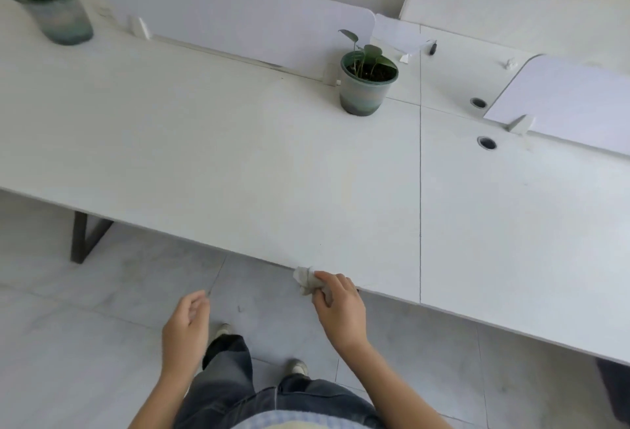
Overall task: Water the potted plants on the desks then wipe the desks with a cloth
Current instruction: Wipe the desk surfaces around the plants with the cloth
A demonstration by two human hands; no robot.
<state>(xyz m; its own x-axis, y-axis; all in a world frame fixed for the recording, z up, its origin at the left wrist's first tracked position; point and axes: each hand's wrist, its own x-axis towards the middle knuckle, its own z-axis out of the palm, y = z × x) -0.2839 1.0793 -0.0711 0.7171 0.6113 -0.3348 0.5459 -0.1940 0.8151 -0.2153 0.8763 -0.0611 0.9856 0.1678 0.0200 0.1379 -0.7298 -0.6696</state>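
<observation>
My right hand point(335, 306) grips a crumpled pale cloth point(305, 278) at the front edge of the white desk point(211, 162). The cloth sticks out past my fingers and touches the desk's edge. My left hand point(187, 326) hangs over the floor to the left, fingers loosely curled, holding nothing. A small green potted plant point(366, 84) stands near the back of the desk beside the white divider panel point(238, 16). A second green pot point(58, 11), blurred, stands at the far left.
A seam point(420, 190) separates this desk from the neighbouring desk point(518, 224) on the right, which has two round cable holes point(487, 143) and another divider point(572, 101). A dark desk leg point(83, 237) stands on the grey tiled floor at left. My legs and shoes are below.
</observation>
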